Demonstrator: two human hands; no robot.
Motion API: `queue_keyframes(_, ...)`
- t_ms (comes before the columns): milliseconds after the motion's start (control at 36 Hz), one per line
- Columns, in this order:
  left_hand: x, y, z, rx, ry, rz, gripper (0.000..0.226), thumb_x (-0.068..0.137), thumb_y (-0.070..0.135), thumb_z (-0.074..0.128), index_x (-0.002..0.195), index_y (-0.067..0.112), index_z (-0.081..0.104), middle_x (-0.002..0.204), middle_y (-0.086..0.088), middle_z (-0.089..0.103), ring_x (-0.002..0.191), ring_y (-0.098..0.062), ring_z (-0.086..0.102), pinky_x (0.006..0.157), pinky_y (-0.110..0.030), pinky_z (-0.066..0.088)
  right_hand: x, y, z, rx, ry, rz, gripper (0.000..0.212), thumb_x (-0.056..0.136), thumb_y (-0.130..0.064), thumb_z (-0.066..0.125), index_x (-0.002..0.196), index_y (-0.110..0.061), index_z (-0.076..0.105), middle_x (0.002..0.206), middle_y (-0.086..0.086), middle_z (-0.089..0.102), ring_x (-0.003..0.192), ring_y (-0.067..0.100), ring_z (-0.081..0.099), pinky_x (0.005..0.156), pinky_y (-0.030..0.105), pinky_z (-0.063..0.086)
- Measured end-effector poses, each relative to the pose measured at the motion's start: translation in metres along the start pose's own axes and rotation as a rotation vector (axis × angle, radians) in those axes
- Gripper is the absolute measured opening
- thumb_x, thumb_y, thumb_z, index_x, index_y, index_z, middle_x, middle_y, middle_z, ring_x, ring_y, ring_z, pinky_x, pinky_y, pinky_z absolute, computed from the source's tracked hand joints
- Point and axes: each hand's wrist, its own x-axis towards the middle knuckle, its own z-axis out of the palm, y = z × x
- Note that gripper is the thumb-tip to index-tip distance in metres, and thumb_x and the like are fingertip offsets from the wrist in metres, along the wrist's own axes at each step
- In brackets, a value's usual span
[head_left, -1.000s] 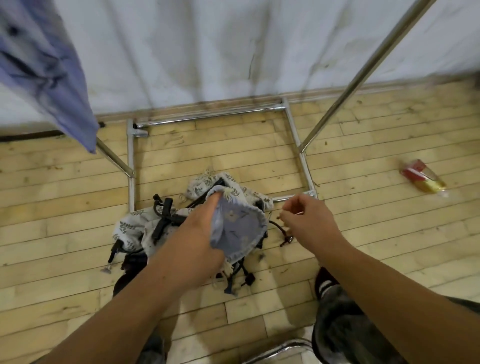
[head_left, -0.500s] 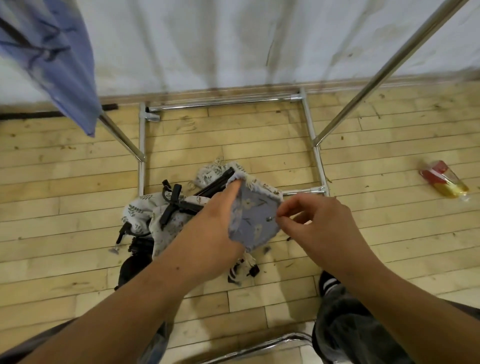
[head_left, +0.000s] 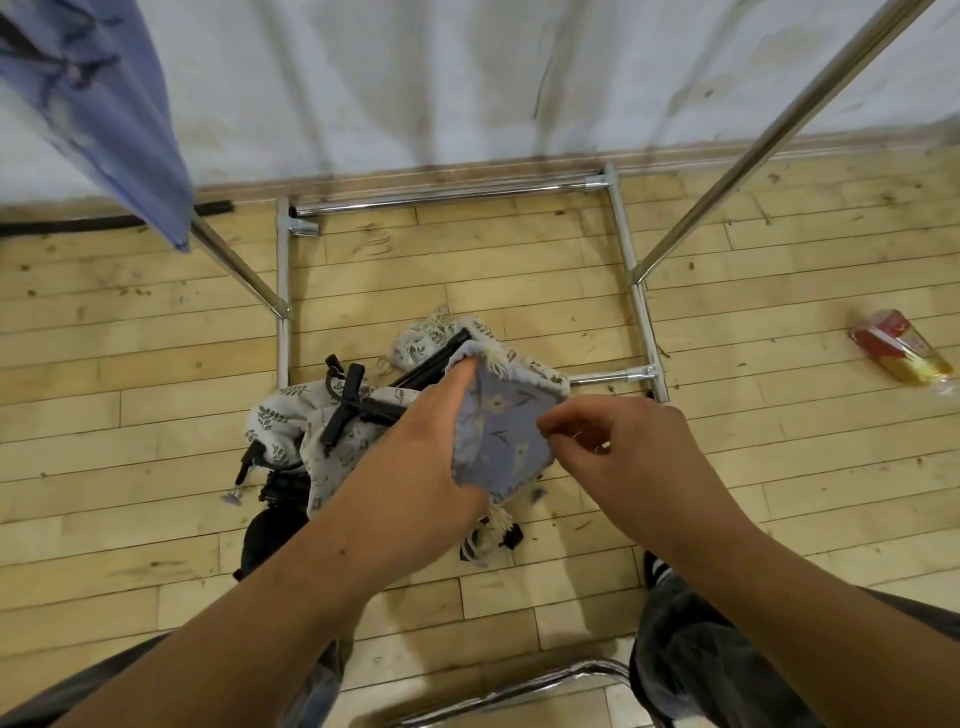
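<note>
A small blue-grey cloth (head_left: 501, 431) with a pale flower print is held up over the floor. My left hand (head_left: 415, 457) grips its left side, thumb along the top edge. My right hand (head_left: 618, 452) has its fingers curled at the cloth's right edge and pinches it there. Below them lies a heap of white leaf-print fabric (head_left: 291, 426) tangled with black hangers (head_left: 348, 400) on the wooden floor.
A chrome garment rack base (head_left: 628, 260) frames the heap, with slanted poles left and right. A blue garment (head_left: 104, 104) hangs at top left. A red and yellow packet (head_left: 901, 353) lies on the floor at right. A white curtain backs the scene. My knees flank a chrome tube (head_left: 519, 691).
My right hand has moved left from apart to the cloth's right edge and taken hold of it. My left hand has kept its hold on the cloth and turned its printed face more toward me.
</note>
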Motion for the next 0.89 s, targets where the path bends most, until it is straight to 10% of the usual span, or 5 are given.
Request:
queue_keyframes(167, 0.003, -0.008, -0.01, 0.02, 0.033, -0.024, 0.107, 0.091, 0.027, 0.073, 0.158, 0.053, -0.005, 0.166, 0.013, 0.028, 0.104, -0.01, 0.069, 0.062, -0.016, 0.054, 0.003, 0.002, 0.003, 0.035, -0.004, 0.022, 0.015, 0.096, -0.022, 0.072, 0.101, -0.034, 0.078, 0.085, -0.025, 0.07, 0.085, -0.016, 0.064, 0.069, -0.001, 0.046)
queue_keyframes(278, 0.005, -0.013, -0.035, 0.065, 0.117, -0.124, 0.106, 0.089, 0.016, 0.071, 0.16, 0.05, 0.0, 0.146, -0.014, 0.055, 0.054, -0.003, 0.062, 0.043, -0.012, 0.042, 0.008, 0.004, 0.005, 0.065, -0.014, 0.049, 0.017, 0.096, -0.018, 0.07, 0.099, -0.032, 0.078, 0.085, -0.022, 0.073, 0.08, -0.013, 0.066, 0.062, 0.001, 0.046)
queue_keyframes(389, -0.002, -0.01, -0.056, 0.035, 0.179, -0.162, 0.106, 0.088, 0.009, 0.069, 0.162, 0.045, 0.003, 0.13, -0.019, 0.064, 0.043, -0.004, 0.053, 0.036, -0.009, 0.031, 0.009, 0.006, 0.008, 0.156, 0.03, 0.092, 0.015, 0.096, -0.017, 0.07, 0.098, -0.031, 0.077, 0.083, -0.015, 0.074, 0.073, -0.002, 0.069, 0.06, 0.013, 0.056)
queue_keyframes(889, -0.019, -0.021, -0.086, 0.011, 0.219, -0.169, 0.107, 0.092, 0.014, 0.07, 0.162, 0.044, -0.005, 0.149, -0.019, 0.052, 0.041, -0.004, 0.053, 0.035, -0.012, 0.033, 0.034, 0.06, 0.064, -0.204, -0.254, 0.264, 0.019, 0.097, -0.028, 0.069, 0.116, -0.028, 0.068, 0.108, -0.015, 0.068, 0.083, 0.001, 0.065, 0.068, 0.009, 0.039)
